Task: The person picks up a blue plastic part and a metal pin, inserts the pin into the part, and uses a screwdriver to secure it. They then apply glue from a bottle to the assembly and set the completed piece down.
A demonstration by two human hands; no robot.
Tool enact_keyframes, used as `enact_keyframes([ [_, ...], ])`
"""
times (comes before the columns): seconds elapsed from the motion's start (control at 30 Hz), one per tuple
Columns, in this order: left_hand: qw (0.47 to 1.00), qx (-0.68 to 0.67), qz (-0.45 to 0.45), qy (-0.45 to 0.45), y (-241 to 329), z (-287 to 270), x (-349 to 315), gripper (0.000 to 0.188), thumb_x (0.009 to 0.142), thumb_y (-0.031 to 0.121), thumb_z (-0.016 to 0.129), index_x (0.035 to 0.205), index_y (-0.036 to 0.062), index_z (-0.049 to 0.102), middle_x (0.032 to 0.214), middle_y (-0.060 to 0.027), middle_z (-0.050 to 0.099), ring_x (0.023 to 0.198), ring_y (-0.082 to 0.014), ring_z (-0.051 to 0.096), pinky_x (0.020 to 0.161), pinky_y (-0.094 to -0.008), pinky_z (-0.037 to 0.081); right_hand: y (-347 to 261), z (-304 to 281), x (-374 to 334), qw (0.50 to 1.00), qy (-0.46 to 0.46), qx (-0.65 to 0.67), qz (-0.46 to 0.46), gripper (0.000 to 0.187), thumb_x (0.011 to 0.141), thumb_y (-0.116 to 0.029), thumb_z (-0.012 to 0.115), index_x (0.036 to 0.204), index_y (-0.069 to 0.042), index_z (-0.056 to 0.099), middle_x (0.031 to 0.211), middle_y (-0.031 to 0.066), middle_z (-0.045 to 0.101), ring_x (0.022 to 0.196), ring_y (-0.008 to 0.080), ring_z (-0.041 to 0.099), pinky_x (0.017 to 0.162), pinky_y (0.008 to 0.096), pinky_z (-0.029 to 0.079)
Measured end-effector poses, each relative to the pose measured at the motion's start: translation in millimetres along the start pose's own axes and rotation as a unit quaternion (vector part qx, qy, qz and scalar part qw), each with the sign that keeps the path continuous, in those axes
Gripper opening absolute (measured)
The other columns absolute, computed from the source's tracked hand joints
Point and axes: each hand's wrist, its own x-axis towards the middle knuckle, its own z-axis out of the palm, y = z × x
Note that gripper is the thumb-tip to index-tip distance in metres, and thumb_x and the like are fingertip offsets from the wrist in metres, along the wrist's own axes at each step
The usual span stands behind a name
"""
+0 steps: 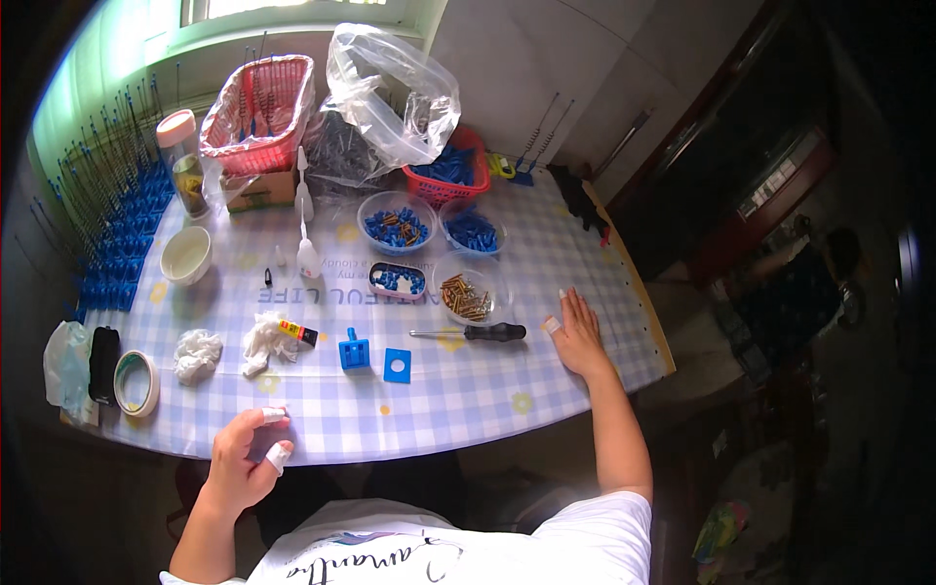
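Observation:
My left hand (244, 456) is at the table's front edge, thumb and index finger wrapped in white tape and parted, with nothing between them. On the right, my right hand (579, 337) rests flat on the checked cloth with its fingers stretched out; one is taped. Nearest to it lies a screwdriver (495, 332) with a black handle, its shaft pointing left. A blue plastic block with a stem (355, 351) stands in the middle front. Beside it is a flat blue square plate with a round hole (397, 378). A small yellow and black tube (298, 332) lies on crumpled white tissue (261, 348).
Bowls of blue parts (474, 232) and a bowl of screws (466, 298) stand mid-table. Red baskets (255, 148) and clear plastic bags are behind. Blue pieces with upright wires (122, 234) crowd the left edge. A tape roll (136, 383) and white bowl (186, 256) sit left.

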Motion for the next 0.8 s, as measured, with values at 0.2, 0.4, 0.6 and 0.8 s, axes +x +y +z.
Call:
enact_keyframes([
  [0.2,1.0,-0.021,0.002,0.023,-6,3,-2,0.04,0.078,-0.003,0.068,0.115,0.0018,0.056,0.099,-0.0135,0.068,0.091,-0.0234,0.068,0.08,-0.032,0.053,-4,0,0,1.0,0.002,0.0,-0.006,0.071,0.098,-0.047,0.035,0.15,-0.001,0.021,0.158,0.0178,0.014,0.147,0.0321,0.012,0.118,0.0459,0.007],
  [0.4,0.998,-0.01,0.042,0.04,-7,1,-3,0.047,0.078,-0.003,0.068,0.121,0.0037,0.053,0.103,-0.0143,0.067,0.092,-0.0248,0.068,0.08,-0.0329,0.053,-6,4,6,1.0,0.003,-0.002,-0.02,0.069,0.098,-0.045,0.037,0.149,-0.001,0.024,0.158,0.0183,0.016,0.147,0.0321,0.013,0.118,0.0468,0.008],
  [0.6,0.998,0.018,0.047,0.034,0,2,1,0.04,0.076,0.001,0.073,0.111,0.0021,0.056,0.101,-0.0148,0.067,0.092,-0.0316,0.066,0.079,-0.0371,0.053,15,7,6,0.997,0.058,0.045,-0.035,0.062,0.098,-0.038,0.043,0.146,0.0,0.03,0.154,0.0208,0.027,0.143,0.0348,0.023,0.117,0.044,0.016],
  [0.8,0.997,0.059,0.045,0.03,1,-6,-3,0.041,0.078,0.0,0.07,0.115,0.0039,0.055,0.102,-0.014,0.067,0.088,-0.0257,0.068,0.077,-0.0331,0.053,15,8,13,0.993,0.065,0.082,-0.051,0.057,0.099,-0.033,0.043,0.145,-0.001,0.033,0.151,0.022,0.032,0.141,0.0355,0.027,0.116,0.0413,0.018],
])
